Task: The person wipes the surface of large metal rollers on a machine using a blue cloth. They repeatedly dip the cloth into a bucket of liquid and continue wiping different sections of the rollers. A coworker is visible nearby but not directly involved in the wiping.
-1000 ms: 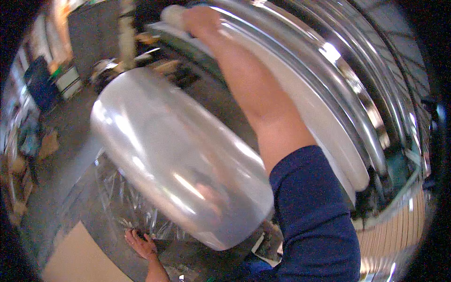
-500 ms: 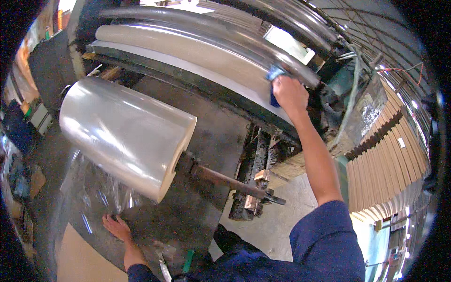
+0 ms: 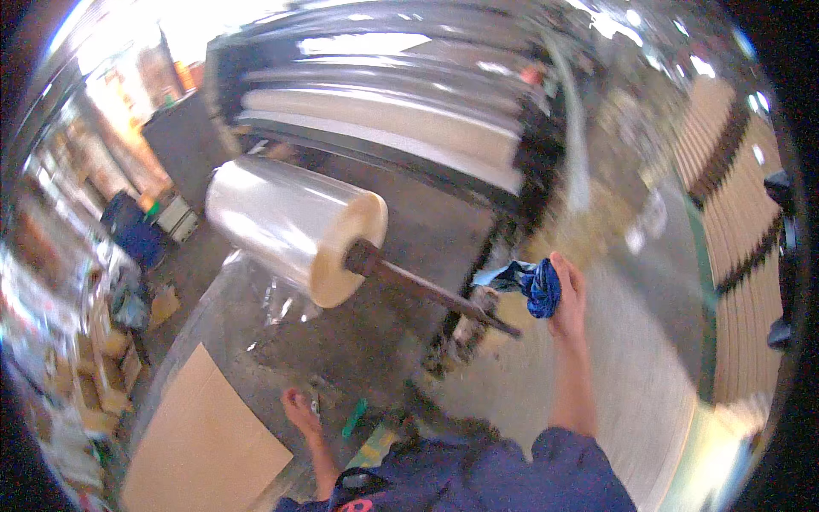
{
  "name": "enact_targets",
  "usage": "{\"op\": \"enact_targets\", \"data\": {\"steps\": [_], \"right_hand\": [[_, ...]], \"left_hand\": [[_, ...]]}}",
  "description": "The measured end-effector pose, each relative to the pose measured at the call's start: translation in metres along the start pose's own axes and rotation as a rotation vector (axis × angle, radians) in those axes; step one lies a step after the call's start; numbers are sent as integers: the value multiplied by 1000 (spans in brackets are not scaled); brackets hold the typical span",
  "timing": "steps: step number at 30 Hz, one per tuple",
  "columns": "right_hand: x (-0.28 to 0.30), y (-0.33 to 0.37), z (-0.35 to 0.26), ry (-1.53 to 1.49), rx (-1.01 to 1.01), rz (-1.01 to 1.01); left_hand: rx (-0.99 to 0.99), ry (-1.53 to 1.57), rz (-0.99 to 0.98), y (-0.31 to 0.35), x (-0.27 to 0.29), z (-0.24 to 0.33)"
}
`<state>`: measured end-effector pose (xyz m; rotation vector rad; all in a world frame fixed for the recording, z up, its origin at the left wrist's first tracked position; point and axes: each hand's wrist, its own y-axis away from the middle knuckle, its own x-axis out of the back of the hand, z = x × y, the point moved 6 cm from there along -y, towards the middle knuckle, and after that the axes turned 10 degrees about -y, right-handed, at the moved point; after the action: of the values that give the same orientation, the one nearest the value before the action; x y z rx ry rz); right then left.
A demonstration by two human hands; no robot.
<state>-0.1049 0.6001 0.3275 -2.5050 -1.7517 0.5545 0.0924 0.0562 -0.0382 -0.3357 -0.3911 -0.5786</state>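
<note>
My right hand (image 3: pixel 570 294) grips a crumpled blue cloth (image 3: pixel 539 290), held up at the right, past the end of the metal shaft (image 3: pixel 426 290). That shaft sticks out of the core of a big roll of clear plastic film (image 3: pixel 281 222). Low in the view, my left hand (image 3: pixel 300 411) is over the dark surface, right of a brown cardboard sheet (image 3: pixel 209 435). Motion blurs its fingers, and whether they hold anything is unclear. A loose, crinkled tail of film (image 3: pixel 277 294) hangs below the roll.
Beyond the roll stands a machine with long metal rollers, one wrapped in a pale sheet (image 3: pixel 384 128). Tall stacks of brown cardboard (image 3: pixel 742 324) rise at the right. A green strip (image 3: pixel 354 418) lies near my left hand. Cardboard boxes (image 3: pixel 94 375) sit at the far left.
My right hand has come back from the machine's roller, cloth still in it. My left hand has drawn away from the film tail toward my body. The view has turned.
</note>
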Motion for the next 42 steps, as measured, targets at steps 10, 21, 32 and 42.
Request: {"op": "enact_targets", "data": {"steps": [10,21,32,42], "right_hand": [[366,151,70,-914,-502,655],[582,262,69,-861,-353,936],[684,135,113,-884,-524,941],[809,-110,106,-731,-534,754]], "left_hand": [[-300,30,-1402,278,-201,189],[-966,-839,-1673,419,-325,109],[-470,-997,-1826,486,-402,70],[-544,-725,-1536,623,-728,244]]}}
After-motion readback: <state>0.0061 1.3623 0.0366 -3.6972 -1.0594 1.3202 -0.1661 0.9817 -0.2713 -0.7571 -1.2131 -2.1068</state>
